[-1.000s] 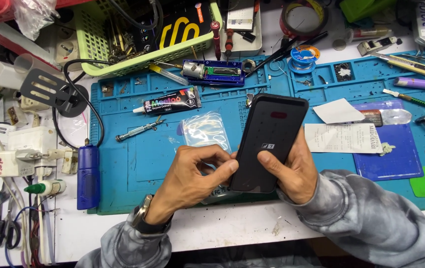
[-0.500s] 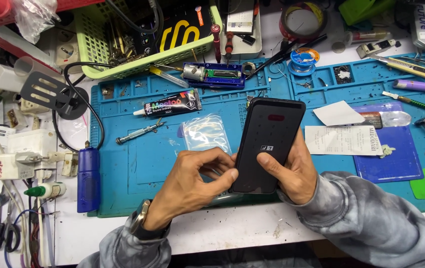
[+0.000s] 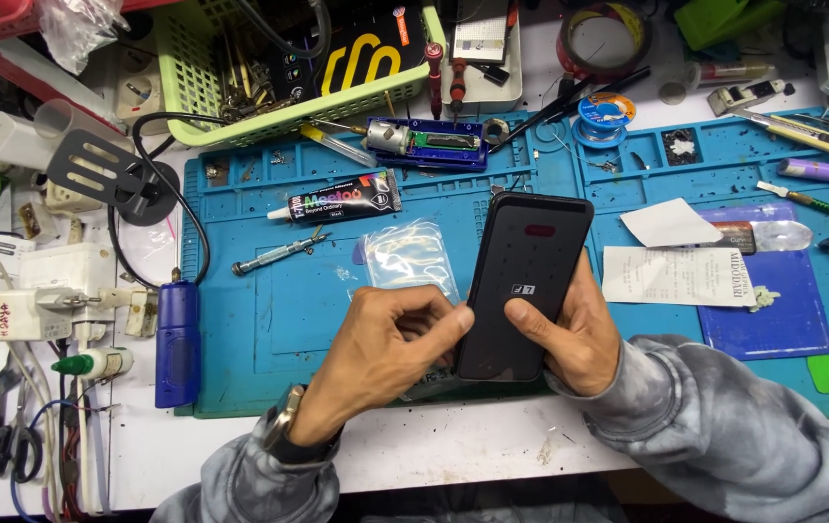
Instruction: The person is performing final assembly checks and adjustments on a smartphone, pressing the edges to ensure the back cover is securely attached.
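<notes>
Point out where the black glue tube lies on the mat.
In the head view, the black glue tube lies on the blue mat's upper left, just below the green basket and above the clear plastic bag.

Left hand (image 3: 385,334) fingers now curled tighter.

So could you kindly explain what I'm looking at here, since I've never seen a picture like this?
There is no machine here. A camera worn on a person's head looks down at their two bare hands over a cluttered repair bench. The left hand and right hand together hold a dark phone, back side up, above a blue work mat. On the mat lie a black glue tube, a clear plastic bag, a small screwdriver and a paper receipt. A green basket of tools sits behind.
</notes>
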